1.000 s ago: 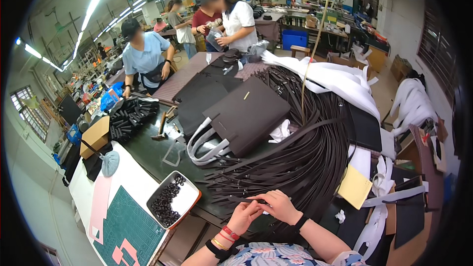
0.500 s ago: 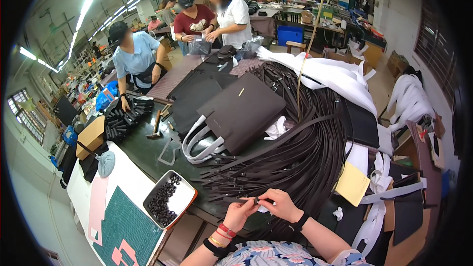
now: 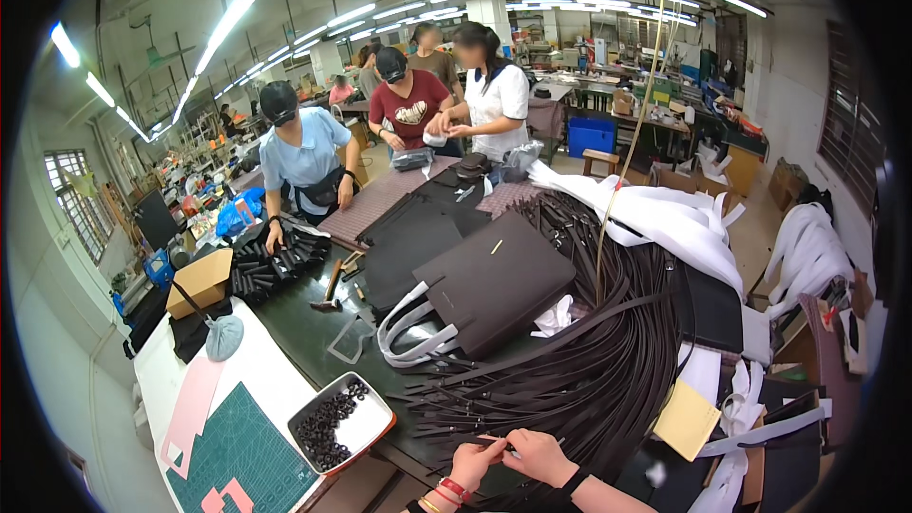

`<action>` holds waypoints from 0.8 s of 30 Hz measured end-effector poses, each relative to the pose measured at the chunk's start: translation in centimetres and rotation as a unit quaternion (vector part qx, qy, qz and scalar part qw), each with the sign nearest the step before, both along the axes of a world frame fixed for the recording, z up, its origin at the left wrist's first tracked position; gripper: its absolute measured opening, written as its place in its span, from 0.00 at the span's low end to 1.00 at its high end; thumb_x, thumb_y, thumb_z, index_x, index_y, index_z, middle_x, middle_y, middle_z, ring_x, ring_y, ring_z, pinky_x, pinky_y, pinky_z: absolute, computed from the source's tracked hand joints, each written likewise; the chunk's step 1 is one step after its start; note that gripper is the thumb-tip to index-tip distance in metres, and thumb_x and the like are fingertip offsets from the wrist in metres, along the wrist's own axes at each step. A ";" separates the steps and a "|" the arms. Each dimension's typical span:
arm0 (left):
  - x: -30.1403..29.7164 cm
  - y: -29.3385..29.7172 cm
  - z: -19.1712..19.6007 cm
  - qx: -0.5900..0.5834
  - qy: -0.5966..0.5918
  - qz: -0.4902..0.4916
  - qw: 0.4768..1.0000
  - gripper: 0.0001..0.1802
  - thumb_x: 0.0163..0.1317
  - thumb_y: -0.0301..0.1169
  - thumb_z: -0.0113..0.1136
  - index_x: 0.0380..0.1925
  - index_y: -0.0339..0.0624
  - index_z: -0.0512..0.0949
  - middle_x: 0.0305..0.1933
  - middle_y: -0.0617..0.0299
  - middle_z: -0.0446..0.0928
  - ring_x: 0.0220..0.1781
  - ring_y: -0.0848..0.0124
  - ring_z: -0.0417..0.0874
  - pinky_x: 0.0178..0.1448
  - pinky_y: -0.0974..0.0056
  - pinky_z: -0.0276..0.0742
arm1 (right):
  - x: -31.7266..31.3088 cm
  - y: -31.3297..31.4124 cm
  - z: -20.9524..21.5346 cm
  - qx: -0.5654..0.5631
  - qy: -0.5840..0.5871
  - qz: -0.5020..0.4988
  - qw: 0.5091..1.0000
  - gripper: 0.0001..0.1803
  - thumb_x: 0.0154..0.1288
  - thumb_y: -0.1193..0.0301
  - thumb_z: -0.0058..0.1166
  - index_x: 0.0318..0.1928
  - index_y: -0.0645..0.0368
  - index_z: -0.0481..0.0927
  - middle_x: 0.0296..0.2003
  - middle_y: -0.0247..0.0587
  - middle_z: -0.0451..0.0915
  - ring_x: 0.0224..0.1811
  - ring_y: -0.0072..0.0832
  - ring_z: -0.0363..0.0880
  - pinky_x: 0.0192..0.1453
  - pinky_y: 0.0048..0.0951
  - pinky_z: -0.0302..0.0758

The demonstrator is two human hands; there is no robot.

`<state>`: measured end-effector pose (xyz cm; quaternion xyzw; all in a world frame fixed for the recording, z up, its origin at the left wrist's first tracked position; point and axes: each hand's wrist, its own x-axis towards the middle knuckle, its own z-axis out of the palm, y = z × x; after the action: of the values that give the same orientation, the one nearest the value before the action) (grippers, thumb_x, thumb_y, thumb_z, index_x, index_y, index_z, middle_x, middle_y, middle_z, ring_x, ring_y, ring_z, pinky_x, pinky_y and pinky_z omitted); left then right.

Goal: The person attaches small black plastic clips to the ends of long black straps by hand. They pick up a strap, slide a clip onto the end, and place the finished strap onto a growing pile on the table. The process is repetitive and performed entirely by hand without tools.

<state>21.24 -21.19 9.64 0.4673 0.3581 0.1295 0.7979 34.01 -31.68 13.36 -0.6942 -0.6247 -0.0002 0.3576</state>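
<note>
Close together at the lower middle, my left hand (image 3: 472, 465) and my right hand (image 3: 538, 457) are both closed, fingertips pinching a narrow dark strap (image 3: 483, 442). Fingers cover most of the held part, so any small fitting on it cannot be made out. Just beyond my hands spreads a large bundle of long dark brown straps (image 3: 589, 361). To the left of my hands, a white tray (image 3: 372, 426) with an orange-red outside holds many small black rings (image 3: 325, 432).
A dark brown handbag (image 3: 499, 285) with wrapped handles lies mid-table, near a hammer (image 3: 329, 291). At left are a green cutting mat (image 3: 237, 446) and pink pieces (image 3: 193, 413); at right, a yellow notepad (image 3: 686, 418) and white strips (image 3: 665, 223). Several people stand across the table.
The view has tilted up, so the table and my hands sit lower in the picture. My hands are drawn closer together on the strap. Across the table, the person in white has lifted a small item.
</note>
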 end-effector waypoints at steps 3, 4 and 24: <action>0.1 0.0 -0.1 -0.022 -0.002 0.000 1.000 0.12 0.66 0.32 0.59 0.40 0.32 0.80 0.40 0.57 0.82 0.41 0.71 0.83 0.48 0.68 0.79 | 0.1 0.0 0.3 -0.022 0.035 0.019 0.999 0.10 0.53 0.69 0.58 0.31 0.58 0.71 0.25 0.40 0.75 0.27 0.39 0.78 0.32 0.36 0.77; 0.1 0.0 0.4 -0.036 0.006 0.001 0.999 0.12 0.66 0.32 0.59 0.39 0.31 0.80 0.39 0.57 0.82 0.40 0.70 0.83 0.48 0.68 0.79 | 0.3 0.0 0.1 -0.022 0.047 0.030 0.998 0.10 0.53 0.70 0.58 0.31 0.59 0.71 0.26 0.41 0.75 0.28 0.40 0.78 0.33 0.36 0.77; -0.6 1.1 0.2 0.005 -0.008 0.020 1.000 0.11 0.65 0.36 0.61 0.36 0.39 0.83 0.34 0.64 0.82 0.35 0.78 0.81 0.41 0.72 0.75 | 1.0 0.7 -1.3 -0.006 0.087 0.057 0.995 0.14 0.57 0.67 0.60 0.41 0.60 0.76 0.34 0.44 0.81 0.36 0.40 0.82 0.39 0.36 0.79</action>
<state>20.61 -20.11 9.80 0.4631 0.3597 0.1508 0.7959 35.02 -31.03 12.10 -0.6569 -0.6296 0.0843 0.4062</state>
